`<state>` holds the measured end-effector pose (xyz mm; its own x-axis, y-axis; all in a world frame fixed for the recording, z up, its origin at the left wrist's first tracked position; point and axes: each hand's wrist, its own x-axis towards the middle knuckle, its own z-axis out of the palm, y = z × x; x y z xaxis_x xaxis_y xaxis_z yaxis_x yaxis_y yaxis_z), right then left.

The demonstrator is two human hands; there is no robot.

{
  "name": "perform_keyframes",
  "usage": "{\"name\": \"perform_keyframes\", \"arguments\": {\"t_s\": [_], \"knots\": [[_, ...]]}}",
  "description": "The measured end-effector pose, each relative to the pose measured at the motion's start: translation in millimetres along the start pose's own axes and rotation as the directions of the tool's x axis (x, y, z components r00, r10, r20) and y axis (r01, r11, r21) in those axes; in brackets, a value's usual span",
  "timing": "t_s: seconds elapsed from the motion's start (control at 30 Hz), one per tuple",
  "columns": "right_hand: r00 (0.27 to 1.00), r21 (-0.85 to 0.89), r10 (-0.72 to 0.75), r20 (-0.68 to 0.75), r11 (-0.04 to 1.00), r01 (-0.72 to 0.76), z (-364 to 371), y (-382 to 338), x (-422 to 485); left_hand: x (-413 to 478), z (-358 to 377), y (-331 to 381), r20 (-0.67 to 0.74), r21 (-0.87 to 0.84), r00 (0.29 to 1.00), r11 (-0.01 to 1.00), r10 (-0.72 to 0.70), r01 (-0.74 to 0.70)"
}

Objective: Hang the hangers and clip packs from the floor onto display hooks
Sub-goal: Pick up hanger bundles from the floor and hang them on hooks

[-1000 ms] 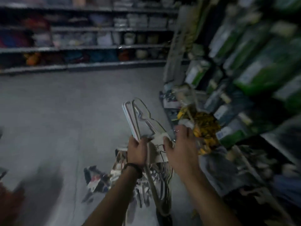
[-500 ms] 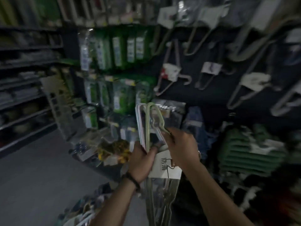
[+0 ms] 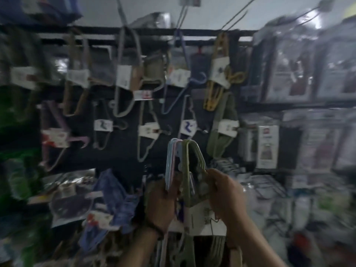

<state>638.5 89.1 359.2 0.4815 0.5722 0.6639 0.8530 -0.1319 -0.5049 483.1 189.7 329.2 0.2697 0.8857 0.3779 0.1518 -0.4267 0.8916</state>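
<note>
The bundle of hangers (image 3: 189, 162) is held in front of the chest by 2 hands. The fingers of the left hand (image 3: 161, 207) are curled round its pale blue and pink side. The right hand (image 3: 226, 195) is closed round its green side, just above the white card (image 3: 200, 220) that bands the bundle.

The bundle is carried upright, with its looped top end raised free above both hands, in front of the dark wall panel (image 3: 119, 157). It is judged to be light, stiff and smooth plastic. Single hangers could fan out or slide, so it is best held close to the card, where the bundle is bound, and the top loop is best left bare for the hook.

Around the loop, little room is offered. A green pack (image 3: 221, 132) hangs just to its right, and 2 thin wire packs (image 3: 147, 132) (image 3: 188, 126) hang just above it. Higher up, a yellow pack (image 3: 217, 74) and a grey pack (image 3: 123, 78) are hung from the top rail, and long wire hooks (image 3: 237, 15) jut out above that. Their tips may snag the loop or a sleeve. Bagged goods (image 3: 267, 147) crowd the right side. Because of blur, a free hook cannot be picked out.
</note>
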Motion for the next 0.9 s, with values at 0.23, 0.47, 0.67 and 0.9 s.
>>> {"name": "perform_keyframes", "arguments": {"t_s": [0.23,0.47,0.67,0.9], "knots": [[0.998,-0.171,0.055,-0.016,0.984,-0.057,-64,97,61,64,101,29,0.15,0.271,0.972,0.938,0.181,-0.217],[0.996,-0.292,0.094,0.003,0.952,-0.089,-69,135,137,149,131,38,0.118,0.246,0.918,0.884,0.379,-0.397],[0.988,-0.355,0.151,0.021,0.925,-0.134,-51,153,207,232,146,43,0.317,0.091,0.833,0.86,0.453,-0.502],[0.981,-0.427,0.173,0.088,0.897,-0.119,-21,188,281,287,174,56,0.458,0.124,0.726,0.772,0.513,-0.624]]}}
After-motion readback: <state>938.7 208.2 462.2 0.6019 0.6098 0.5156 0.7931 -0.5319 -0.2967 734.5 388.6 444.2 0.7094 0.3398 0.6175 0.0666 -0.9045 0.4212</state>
